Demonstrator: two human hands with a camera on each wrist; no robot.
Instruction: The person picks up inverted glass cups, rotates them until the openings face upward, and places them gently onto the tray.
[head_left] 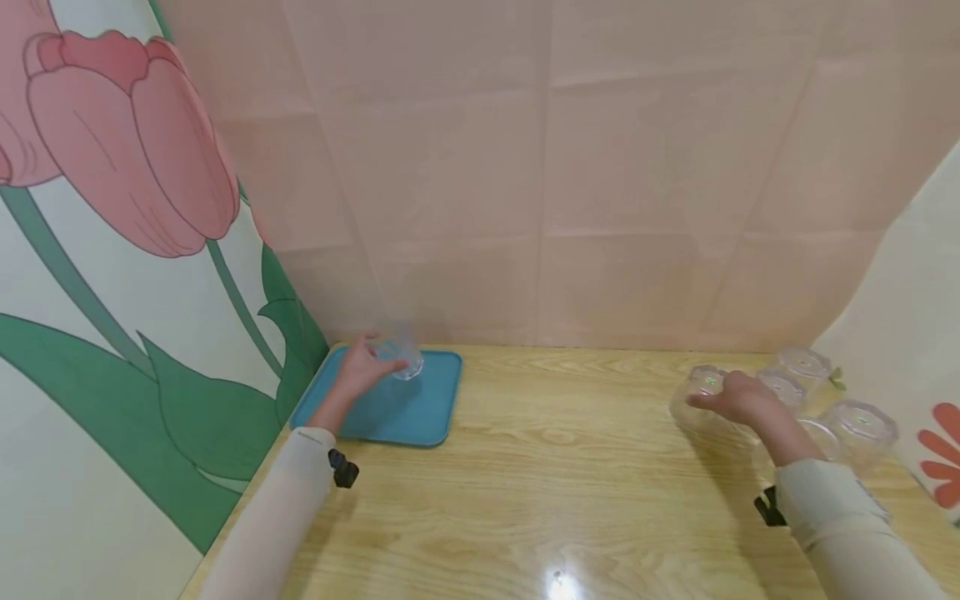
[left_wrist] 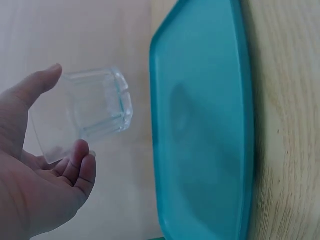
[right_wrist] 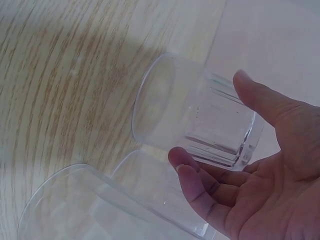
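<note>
Pale wooden table (head_left: 570,500), pink creased backdrop (head_left: 600,167), tulip-print panel (head_left: 112,208) at left.

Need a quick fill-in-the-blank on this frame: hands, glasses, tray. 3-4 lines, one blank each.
1. The left hand holds a clear glass over the ____ tray.
2. The tray lies at the table's far ____ corner.
3. The right hand grips a glass from the group of upturned ____ on the right.
4. The left wall shows a pink ____.

Missing words: blue; left; glasses; tulip
</note>
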